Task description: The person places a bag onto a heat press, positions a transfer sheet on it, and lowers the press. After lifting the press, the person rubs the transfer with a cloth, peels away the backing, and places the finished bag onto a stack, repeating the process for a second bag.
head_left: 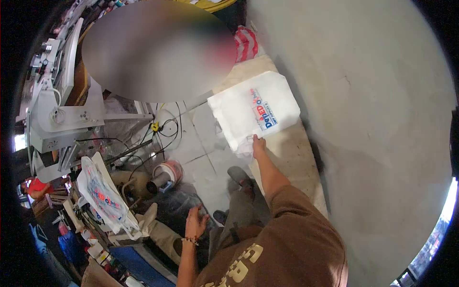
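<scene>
White printed sheets or bags point(282, 95) lie in a stack on a pale bench point(296, 153) against the wall, their red and blue lettering turned sideways. At the near edge of that stack is my right hand point(258, 146), its fingers closed on the edge. My left hand point(195, 224), with a beaded bracelet at the wrist, hangs low in front of my body, fingers apart and nothing in them. To its left, more white printed pieces point(103, 196) rest on a tilted board.
A white machine point(62, 124) on a stand is at the left, with black cables point(167, 129) on the tiled floor. Below them sits a round bucket point(169, 171). A striped red and white bag point(246, 44) is at the bench's far end. A blurred oval hides the upper area.
</scene>
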Action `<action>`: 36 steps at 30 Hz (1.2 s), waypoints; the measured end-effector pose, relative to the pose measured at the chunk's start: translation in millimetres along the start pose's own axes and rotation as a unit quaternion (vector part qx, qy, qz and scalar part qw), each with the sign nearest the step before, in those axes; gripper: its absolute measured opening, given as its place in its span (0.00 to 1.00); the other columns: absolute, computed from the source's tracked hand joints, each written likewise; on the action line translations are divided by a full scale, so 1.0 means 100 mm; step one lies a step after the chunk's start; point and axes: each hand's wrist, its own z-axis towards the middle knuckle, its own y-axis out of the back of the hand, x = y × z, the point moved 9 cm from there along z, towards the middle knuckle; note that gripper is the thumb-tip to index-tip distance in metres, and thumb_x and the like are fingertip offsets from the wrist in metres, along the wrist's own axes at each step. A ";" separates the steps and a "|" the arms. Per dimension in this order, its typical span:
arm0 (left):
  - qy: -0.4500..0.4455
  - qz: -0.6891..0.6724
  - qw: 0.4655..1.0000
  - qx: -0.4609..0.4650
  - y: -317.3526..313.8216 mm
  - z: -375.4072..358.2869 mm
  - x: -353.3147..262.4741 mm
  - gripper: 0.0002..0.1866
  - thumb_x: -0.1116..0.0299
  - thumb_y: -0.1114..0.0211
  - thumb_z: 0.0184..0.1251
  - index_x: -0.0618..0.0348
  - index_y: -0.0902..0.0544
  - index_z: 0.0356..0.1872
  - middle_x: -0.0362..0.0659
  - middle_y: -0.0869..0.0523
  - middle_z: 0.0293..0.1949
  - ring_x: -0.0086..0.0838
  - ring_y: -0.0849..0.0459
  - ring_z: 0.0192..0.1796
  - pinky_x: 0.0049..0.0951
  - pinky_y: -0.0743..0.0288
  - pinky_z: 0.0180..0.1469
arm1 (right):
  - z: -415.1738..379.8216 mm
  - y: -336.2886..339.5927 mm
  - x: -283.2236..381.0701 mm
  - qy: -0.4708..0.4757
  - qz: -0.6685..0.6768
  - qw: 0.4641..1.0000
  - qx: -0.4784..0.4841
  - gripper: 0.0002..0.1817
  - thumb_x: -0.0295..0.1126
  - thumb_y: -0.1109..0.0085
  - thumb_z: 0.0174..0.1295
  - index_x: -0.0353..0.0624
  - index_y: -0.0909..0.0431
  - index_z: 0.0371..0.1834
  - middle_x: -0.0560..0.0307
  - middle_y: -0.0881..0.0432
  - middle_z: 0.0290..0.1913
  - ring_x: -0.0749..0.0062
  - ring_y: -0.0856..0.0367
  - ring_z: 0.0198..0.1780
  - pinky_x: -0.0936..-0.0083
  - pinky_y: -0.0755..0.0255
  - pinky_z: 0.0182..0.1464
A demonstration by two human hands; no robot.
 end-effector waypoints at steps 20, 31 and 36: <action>0.161 -0.078 0.982 0.062 0.02 -0.93 0.23 0.25 0.64 0.30 0.72 0.59 0.20 0.68 0.57 0.16 0.60 0.48 0.10 0.51 0.45 0.17 0.56 | -1.06 0.03 -1.15 0.097 -0.403 0.808 0.418 0.49 0.66 0.37 0.67 0.31 0.29 0.75 0.35 0.24 0.71 0.42 0.21 0.68 0.51 0.25 0.67; 0.159 -0.144 0.961 -0.175 0.29 -2.64 0.57 0.14 0.59 0.32 0.71 0.61 0.12 0.42 0.53 0.10 0.41 0.48 0.12 0.47 0.47 0.19 0.50 | -1.66 -0.99 -1.29 0.539 -0.653 0.096 0.524 0.23 0.39 0.46 0.70 0.51 0.19 0.68 0.46 0.09 0.51 0.50 0.11 0.51 0.56 0.18 0.53; 0.168 -0.204 0.878 -0.399 0.07 -4.22 0.98 0.15 0.58 0.32 0.71 0.62 0.13 0.33 0.53 0.12 0.31 0.46 0.12 0.37 0.45 0.21 0.41 | -3.57 -1.00 -0.57 0.595 -0.569 0.173 0.541 0.10 0.32 0.38 0.63 0.34 0.16 0.38 0.44 0.13 0.28 0.55 0.16 0.29 0.58 0.21 0.42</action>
